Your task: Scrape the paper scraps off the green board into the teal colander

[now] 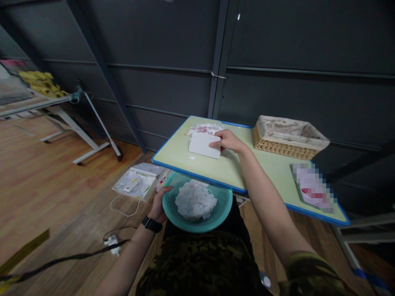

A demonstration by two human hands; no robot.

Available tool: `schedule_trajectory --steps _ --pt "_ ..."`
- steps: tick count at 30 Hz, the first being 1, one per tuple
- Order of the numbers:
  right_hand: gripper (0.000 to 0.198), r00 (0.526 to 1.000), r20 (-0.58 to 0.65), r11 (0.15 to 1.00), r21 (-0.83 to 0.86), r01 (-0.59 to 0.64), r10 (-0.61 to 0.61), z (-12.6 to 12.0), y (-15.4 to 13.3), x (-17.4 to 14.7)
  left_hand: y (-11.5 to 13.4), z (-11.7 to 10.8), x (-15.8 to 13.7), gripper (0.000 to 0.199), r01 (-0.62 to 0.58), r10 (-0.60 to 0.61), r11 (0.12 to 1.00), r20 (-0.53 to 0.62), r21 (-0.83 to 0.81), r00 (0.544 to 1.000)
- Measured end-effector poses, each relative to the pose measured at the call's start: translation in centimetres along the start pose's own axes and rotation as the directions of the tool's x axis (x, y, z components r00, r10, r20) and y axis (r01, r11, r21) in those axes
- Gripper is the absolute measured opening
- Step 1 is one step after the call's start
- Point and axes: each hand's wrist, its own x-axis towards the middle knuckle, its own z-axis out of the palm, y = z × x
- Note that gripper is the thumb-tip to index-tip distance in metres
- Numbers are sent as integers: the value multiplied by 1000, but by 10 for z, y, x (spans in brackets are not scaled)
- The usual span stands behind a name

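Note:
My right hand (227, 142) is closed on the right edge of a white card (204, 145), held tilted over the pale green tabletop (173, 152). Just behind the card lies a heap of torn paper scraps (205, 128), white with some pink. Below the table's front edge, my left hand (159, 205) grips the left rim of a teal plastic basket (197, 227). White paper scraps (196, 200) are piled inside it. The basket sits at my lap, its far rim partly under the table edge. One small scrap (191, 158) lies in front of the card.
On the table's right stand a lined wicker basket (284, 148) and a flat, pixelated item (313, 189). An opened white box (135, 184) with a cable is on the floor at left, near a power strip (112, 243). Another table (37, 103) stands further left; a dark panelled wall (160, 49) rises behind.

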Motion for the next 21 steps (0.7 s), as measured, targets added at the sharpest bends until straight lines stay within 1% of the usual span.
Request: schedule_trajectory --steps 2,5,10,13,15,17,19,21 --pt "26 999 33 1000 -2 -16 17 0 0 -1 0 0 0 15 2 -2 1000 -7 -3 1000" --pt "27 985 166 998 44 -49 41 3 -4 -4 -1 -1 1 15 10 -10 1000 -6 1 1000" --pt "30 932 358 992 90 -91 53 14 -11 -8 -2 -5 3 16 -2 2 1000 7 -9 1000" --pt "31 904 426 987 122 -100 39 18 -12 -9 -3 -5 4 16 20 -20 1000 -3 -22 1000" --pt "33 911 412 982 166 -90 14 19 -12 -9 -3 -6 4 16 36 -36 999 -4 -23 999" --pt "34 942 335 972 223 -80 1 19 -12 -8 -3 -6 4 15 35 -35 999 1 -25 999" --pt "35 979 204 956 287 -65 6 19 -12 -7 -4 -6 4 16 21 -21 999 -2 -25 1000" --pt "37 999 30 939 342 -31 22 20 -11 -3 -4 -6 4 15 24 -24 1000 -21 -8 999"
